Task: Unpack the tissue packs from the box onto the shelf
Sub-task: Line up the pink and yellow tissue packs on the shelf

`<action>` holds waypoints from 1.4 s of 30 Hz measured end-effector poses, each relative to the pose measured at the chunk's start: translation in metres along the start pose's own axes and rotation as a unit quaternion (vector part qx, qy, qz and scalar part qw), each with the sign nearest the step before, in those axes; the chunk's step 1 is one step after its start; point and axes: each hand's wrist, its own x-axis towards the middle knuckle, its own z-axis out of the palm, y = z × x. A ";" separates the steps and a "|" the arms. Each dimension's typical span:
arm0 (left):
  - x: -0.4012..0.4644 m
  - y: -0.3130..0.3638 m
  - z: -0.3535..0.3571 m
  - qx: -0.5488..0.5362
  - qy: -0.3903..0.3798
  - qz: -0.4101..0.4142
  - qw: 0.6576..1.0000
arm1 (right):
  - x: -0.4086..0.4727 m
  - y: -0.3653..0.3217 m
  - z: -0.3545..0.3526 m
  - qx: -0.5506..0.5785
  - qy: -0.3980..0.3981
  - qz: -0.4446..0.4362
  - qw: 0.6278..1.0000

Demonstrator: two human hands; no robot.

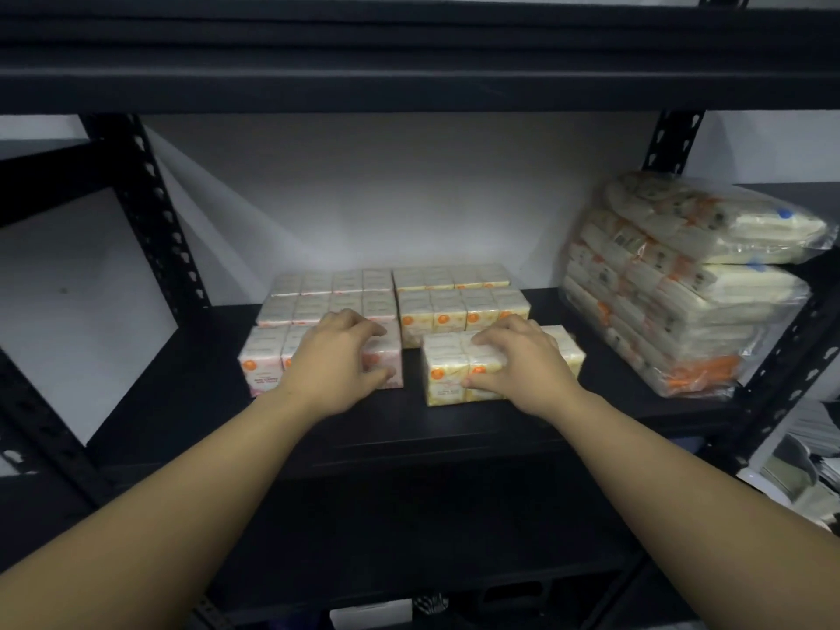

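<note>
Black metal shelving unit (pixel 454 429) with perforated angle uprights (pixel 157 211) and a dark upper deck (pixel 409 52) overhead. Plain white wall (pixel 386 188) behind it, lit brightest at centre and shading toward the edges. A diagonal brace (pixel 41 175) crosses the left side. Pale, indistinct clutter (pixel 800 466) sits at lower right beyond the frame.

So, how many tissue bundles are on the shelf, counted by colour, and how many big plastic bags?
Pink tissue bundles: 3, the front one under the left hand.
Yellow tissue bundles: 3, the front one under the right hand.
Big plastic bags of packs: at least 2, stacked at the right.
Total: 8.
</note>
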 end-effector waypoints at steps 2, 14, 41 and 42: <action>-0.007 -0.015 -0.003 0.018 0.002 -0.038 0.999 | 0.004 -0.002 0.005 0.002 0.002 -0.003 1.000; -0.016 -0.041 0.000 0.028 0.012 -0.074 0.997 | 0.035 -0.013 0.020 0.007 -0.017 -0.014 1.000; -0.058 -0.045 0.000 -0.005 0.044 -0.024 0.999 | -0.019 -0.065 0.031 -0.020 0.020 -0.015 0.999; -0.069 -0.047 0.000 -0.012 0.038 -0.020 0.999 | -0.030 -0.072 0.035 -0.019 0.018 -0.018 1.000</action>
